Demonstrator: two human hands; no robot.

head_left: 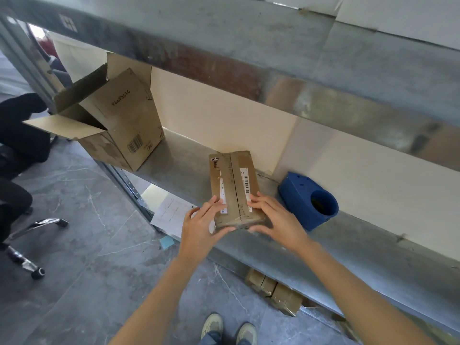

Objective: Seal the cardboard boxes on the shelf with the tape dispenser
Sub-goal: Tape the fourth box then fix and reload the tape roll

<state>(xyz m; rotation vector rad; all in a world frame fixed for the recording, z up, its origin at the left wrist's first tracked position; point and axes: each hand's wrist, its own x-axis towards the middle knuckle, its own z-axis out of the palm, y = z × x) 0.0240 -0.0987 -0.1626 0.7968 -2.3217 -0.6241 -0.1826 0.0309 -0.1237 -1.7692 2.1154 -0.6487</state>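
1. Gripping the near end of the small cardboard box point(234, 185) with both hands: left hand point(204, 225) on its left near corner, right hand point(276, 220) on its right near corner. Each hand has fingers on the top face and a thumb wrapped onto the near end face.
2. The small box lies flat on the metal shelf point(179, 165), near the front edge. Top flaps are down, meeting at a centre seam; white labels with barcodes sit on top.
3. The large cardboard box point(119, 128) stands at the shelf's left end, well apart from the small one, with its flaps open towards the camera side.
4. A blue plastic object point(306, 200) with a round opening sits on the shelf just right of the small box, untouched. Cannot tell if it's the tape dispenser.
5. More brown taped boxes point(273, 292) lie below the shelf.
6. A paper sheet point(169, 212) and a blue sticky note point(166, 241) lie below the shelf's front edge. A chair base point(37, 227) stands on the floor at left.
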